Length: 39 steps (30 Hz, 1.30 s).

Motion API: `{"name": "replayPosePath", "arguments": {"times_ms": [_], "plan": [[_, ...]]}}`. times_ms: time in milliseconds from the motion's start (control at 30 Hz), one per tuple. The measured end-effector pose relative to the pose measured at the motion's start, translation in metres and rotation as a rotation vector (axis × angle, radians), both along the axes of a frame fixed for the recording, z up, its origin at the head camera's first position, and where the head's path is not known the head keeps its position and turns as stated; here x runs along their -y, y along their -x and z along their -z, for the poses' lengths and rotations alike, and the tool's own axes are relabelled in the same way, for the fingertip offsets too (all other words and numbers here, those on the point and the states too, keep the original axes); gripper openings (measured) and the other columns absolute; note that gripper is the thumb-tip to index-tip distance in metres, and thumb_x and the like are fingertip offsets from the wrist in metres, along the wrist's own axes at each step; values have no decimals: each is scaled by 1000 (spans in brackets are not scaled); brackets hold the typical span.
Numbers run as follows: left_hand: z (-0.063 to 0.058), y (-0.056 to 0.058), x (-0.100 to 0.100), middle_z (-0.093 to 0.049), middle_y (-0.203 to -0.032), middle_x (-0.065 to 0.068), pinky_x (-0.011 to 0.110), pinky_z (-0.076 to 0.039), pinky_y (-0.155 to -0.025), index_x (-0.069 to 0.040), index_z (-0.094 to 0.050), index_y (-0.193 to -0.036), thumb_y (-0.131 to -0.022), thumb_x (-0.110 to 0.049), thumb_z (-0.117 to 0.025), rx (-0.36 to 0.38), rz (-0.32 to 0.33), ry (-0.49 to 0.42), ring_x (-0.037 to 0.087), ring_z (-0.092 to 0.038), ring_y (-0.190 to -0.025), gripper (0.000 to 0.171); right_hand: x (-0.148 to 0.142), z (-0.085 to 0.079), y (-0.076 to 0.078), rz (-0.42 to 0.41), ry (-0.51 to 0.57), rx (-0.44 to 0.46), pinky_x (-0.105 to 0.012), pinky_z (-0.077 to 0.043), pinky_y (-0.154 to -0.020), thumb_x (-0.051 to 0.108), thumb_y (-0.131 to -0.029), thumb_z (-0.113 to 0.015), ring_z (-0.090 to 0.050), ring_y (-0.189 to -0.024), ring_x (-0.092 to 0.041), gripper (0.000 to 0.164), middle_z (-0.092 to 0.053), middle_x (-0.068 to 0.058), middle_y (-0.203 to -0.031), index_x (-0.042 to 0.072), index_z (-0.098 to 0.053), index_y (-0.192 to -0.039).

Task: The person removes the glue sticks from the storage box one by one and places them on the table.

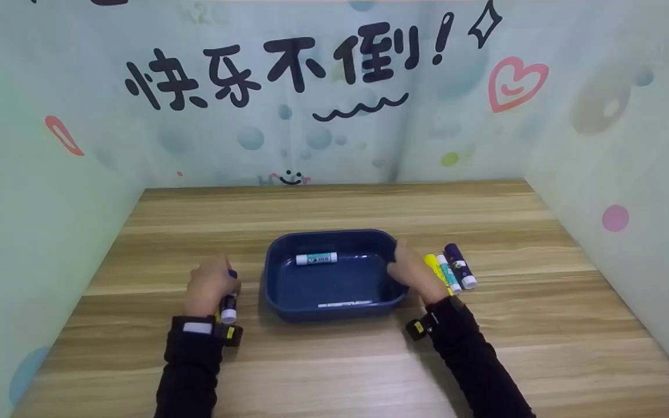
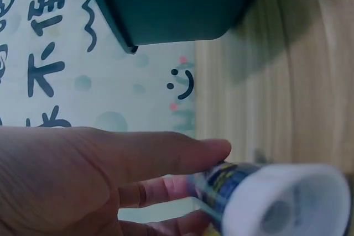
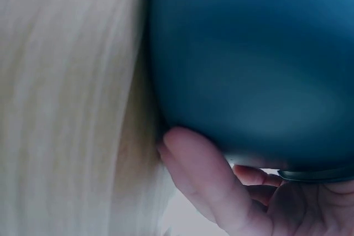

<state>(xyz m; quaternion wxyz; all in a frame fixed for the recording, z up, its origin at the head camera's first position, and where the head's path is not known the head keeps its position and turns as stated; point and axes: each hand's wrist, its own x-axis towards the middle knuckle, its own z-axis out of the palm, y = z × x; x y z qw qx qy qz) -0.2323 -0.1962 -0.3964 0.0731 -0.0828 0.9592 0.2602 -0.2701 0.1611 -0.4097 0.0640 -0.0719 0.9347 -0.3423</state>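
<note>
My left hand [image 1: 209, 284] grips a dark purple glue stick [image 1: 229, 302] with a white end, left of the blue basin. In the left wrist view the thumb lies along the side of this glue stick [image 2: 221, 183], its white end toward the camera. A bit of yellow shows beside it, mostly hidden by the hand. My right hand [image 1: 416, 270] holds the right side of the basin [image 1: 334, 313]. The right wrist view shows a digit pressed on the basin's outer wall [image 3: 249, 70], with other fingers curled by the rim. A white and teal glue stick [image 1: 317, 259] lies inside the basin.
Right of the basin, a yellow glue stick [image 1: 434, 264], a white and teal one [image 1: 449, 274] and a dark purple one [image 1: 460, 266] lie side by side on the wooden table [image 1: 334, 371]. Printed curtains [image 1: 334, 139] stand behind and at both sides.
</note>
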Motion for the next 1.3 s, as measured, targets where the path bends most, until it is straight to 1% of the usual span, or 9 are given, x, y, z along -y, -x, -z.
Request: {"name": "replayPosePath", "arguments": {"times_ms": [100,200,333,533,633,767,1000,1133,1300], "plan": [[2,0,-2,-49,-98,23,40,-43,-65,3,-52,-92,-75,-6,-63,3,-19,18,41,-43,-94,22,0,0,0,5,4,18,-49,-36,-104,0,-81,-45,-44,-124,-40,67,-37,-37,-136,-15,-17,-139],[3,0,-3,-39,-109,27,49,-44,-69,3,-51,-96,-75,-6,-64,-3,-22,11,47,-35,-104,26,1,1,1,14,11,40,-49,-36,-105,1,-82,-45,-43,-125,-39,69,-35,-35,-139,-13,-14,-141],[5,0,-4,-35,-116,27,56,-43,-75,2,-51,-100,-75,-8,-66,-18,-12,19,49,-32,-108,31,1,0,1,19,11,56,-49,-36,-104,1,-83,-44,-43,-125,-40,69,-33,-36,-139,-13,-11,-142],[7,3,-3,-47,-112,26,54,-42,-77,0,-51,-106,-77,-10,-66,-25,-10,21,45,-36,-106,33,1,-2,-1,22,3,55,-49,-38,-103,1,-83,-44,-44,-123,-41,69,-34,-37,-138,-14,-11,-141],[8,4,-4,-49,-113,25,55,-43,-78,-1,-52,-107,-78,-11,-66,-26,-16,19,44,-37,-107,33,0,0,1,24,-3,44,-49,-41,-100,1,-82,-45,-48,-118,-40,68,-39,-38,-135,-13,-14,-141],[7,6,-4,-48,-112,24,54,-43,-78,-1,-51,-107,-79,-12,-66,-2,-36,21,44,-36,-108,33,-1,1,2,22,-16,20,-49,-44,-96,1,-80,-46,-52,-112,-39,67,-44,-37,-130,-13,-17,-139],[4,6,-5,-43,-112,24,51,-44,-76,0,-51,-109,-78,-11,-66,36,-57,11,43,-35,-108,36,0,0,1,34,-10,42,-48,-42,-98,1,-81,-47,-50,-115,-38,68,-42,-36,-133,-12,-16,-141],[3,5,-5,-41,-115,25,52,-44,-77,1,-49,-114,-77,-11,-67,52,-61,7,43,-34,-109,43,1,-1,1,35,-12,51,-49,-41,-100,1,-82,-46,-48,-119,-39,68,-40,-36,-135,-12,-15,-141],[0,4,-6,-39,-122,26,52,-44,-80,1,-46,-123,-80,-17,-65,70,-75,-13,42,-32,-112,50,0,0,1,28,-19,37,-48,-42,-99,1,-82,-47,-50,-115,-38,66,-42,-36,-133,-13,-17,-140]]}}
